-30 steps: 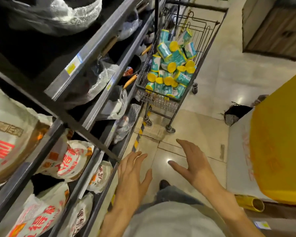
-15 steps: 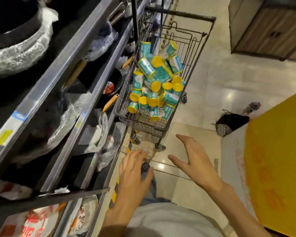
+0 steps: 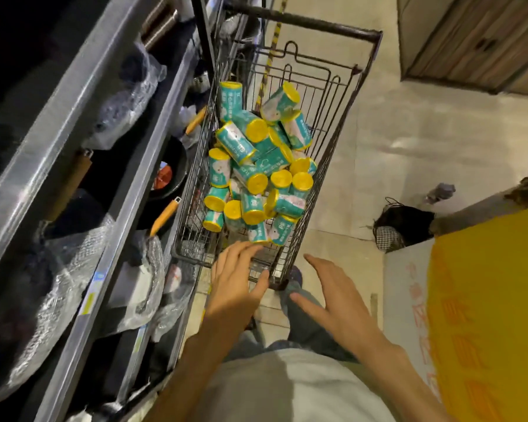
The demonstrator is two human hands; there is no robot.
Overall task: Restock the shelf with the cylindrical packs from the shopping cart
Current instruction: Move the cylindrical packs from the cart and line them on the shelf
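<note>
Head view is showing the left hand reaching over the near end of the shopping cart, its grip spread, fingers straight and holding nothing. The right hand is hanging just right of the cart's near corner, grip likewise spread and holding nothing. Teal cylindrical packs with yellow lids are lying heaped in the cart's basket. The shelf is running along the left, carrying plastic-wrapped pans.

Teal cylindrical packs with yellow lids lie jumbled inside the wire shopping cart, beside the shelf.
</note>
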